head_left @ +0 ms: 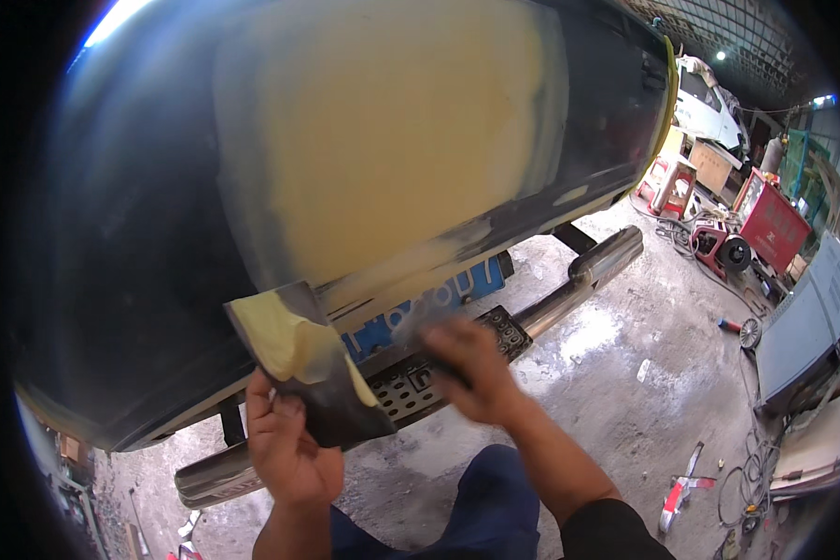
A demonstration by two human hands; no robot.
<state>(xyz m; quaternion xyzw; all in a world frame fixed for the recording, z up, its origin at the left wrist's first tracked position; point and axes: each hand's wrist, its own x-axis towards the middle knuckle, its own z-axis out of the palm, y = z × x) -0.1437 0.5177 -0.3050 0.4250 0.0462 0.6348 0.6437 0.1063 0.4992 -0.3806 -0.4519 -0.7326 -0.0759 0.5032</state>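
Observation:
In my left hand (pixel 294 453) is a dark flat board (pixel 350 420), gripped at its lower left edge and tilted. Thick yellow putty (pixel 275 341) covers much of its upper side. My right hand (pixel 481 373), smeared by motion, is closed round the dark handle of a putty knife (pixel 450 370). Its blade is too blurred to make out clearly, near the board's right side. Beyond both hands stands a dark vehicle panel (pixel 149 187) bearing a broad, smooth yellow filler patch (pixel 401 131). Patchy filler streaks run along the panel's lower edge, just above the board.
Below the panel are a blue number plate (pixel 481 280) and a tubular metal bumper bar (pixel 597 266) with a perforated step. On the right stand a red cabinet (pixel 772 219), a wheeled red machine (pixel 714 243) and a grey panel (pixel 807 317). A red-and-white tool (pixel 683 495) and cables lie on the floor.

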